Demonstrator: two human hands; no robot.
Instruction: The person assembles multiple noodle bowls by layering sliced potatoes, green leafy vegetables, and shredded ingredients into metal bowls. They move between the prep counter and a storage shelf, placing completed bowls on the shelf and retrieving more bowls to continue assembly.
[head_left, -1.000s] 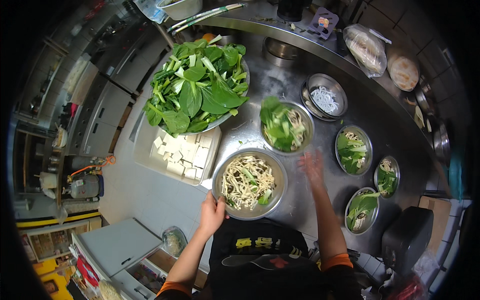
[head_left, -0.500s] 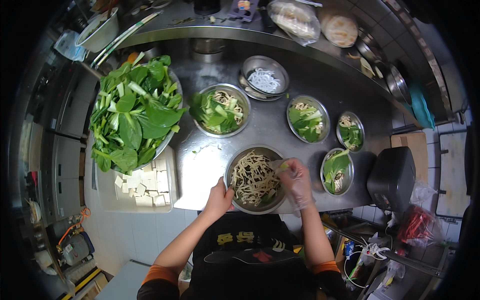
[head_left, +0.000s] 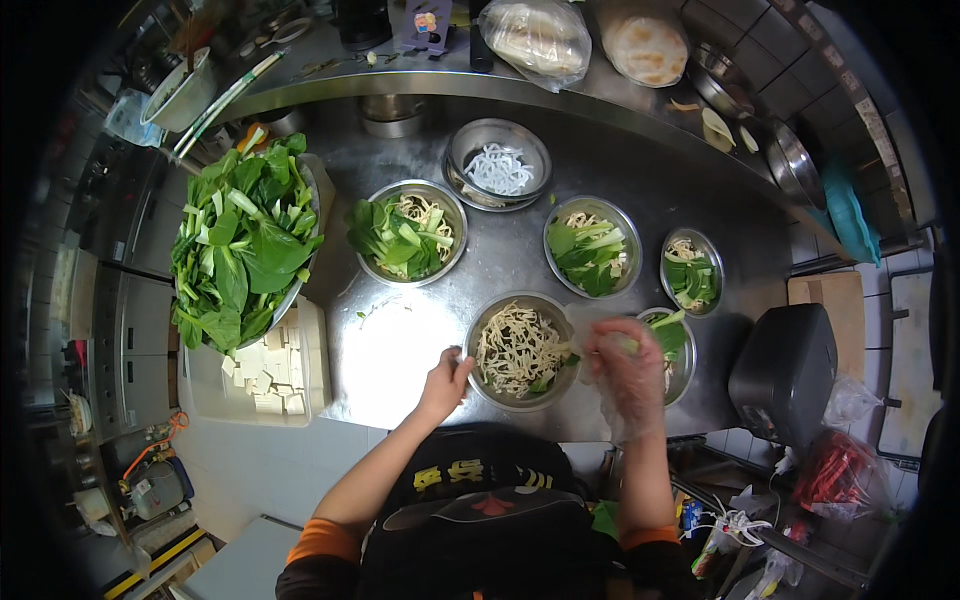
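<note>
A metal bowl (head_left: pixel 483 392) stands near the front edge of the steel table, filled with pale shredded tofu strips (head_left: pixel 518 350) with some green leaf beneath. My left hand (head_left: pixel 443 388) is closed at its left rim, thumb and curled fingers against the metal. Just off the right rim is my right hand (head_left: pixel 630 378), in a loose clear plastic glove. Its fingers are curled together around a small pale-green vegetable piece, partly hidden by the glove and slightly blurred. Beside that hand, partly covered by it, another bowl of leafy greens (head_left: pixel 668 340) stands on the table.
Around stand more metal bowls of greens and strips (head_left: pixel 408 240), (head_left: pixel 592 247) and a bowl of white noodle-like strands (head_left: pixel 500 168). At left, a heap of leafy greens (head_left: pixel 240 240) rises beside a tub of white tofu cubes (head_left: pixel 265 375). A black bin-like box (head_left: pixel 785 370) is at right.
My right hand has pulled away from the bowl's right side toward the right. My left hand stays at the left rim. The whole view has shifted slightly.
</note>
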